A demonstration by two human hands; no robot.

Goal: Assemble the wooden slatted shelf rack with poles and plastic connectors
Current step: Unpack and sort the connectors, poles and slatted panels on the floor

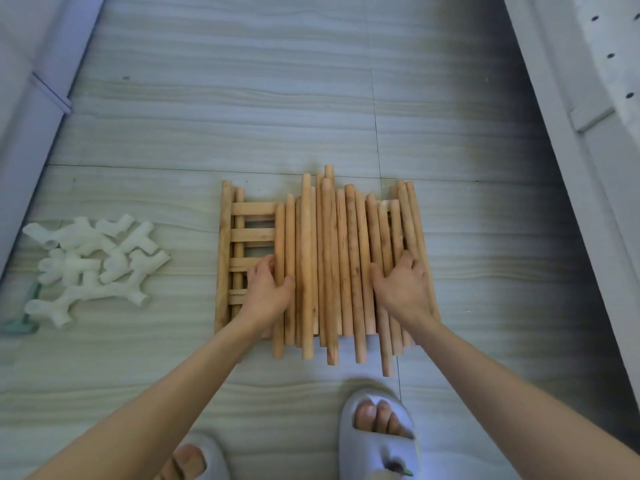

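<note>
Several round wooden poles (332, 265) lie side by side on the floor, stacked over wooden slatted shelf panels (249, 233) whose slats show at the left. My left hand (268, 289) rests on the left part of the pile, fingers curled over a pole's edge and thumb on top. On the right side of the pile lies my right hand (403, 285), fingers spread over the poles. A heap of white plastic connectors (93, 265) lies on the floor to the left, apart from the wood.
The floor is pale grey tile. White furniture panels (588, 98) run along the right and a white wall edge (38, 91) along the left. My two feet in grey slippers (377, 434) stand just below the pile. A green item (20, 323) peeks out by the connectors.
</note>
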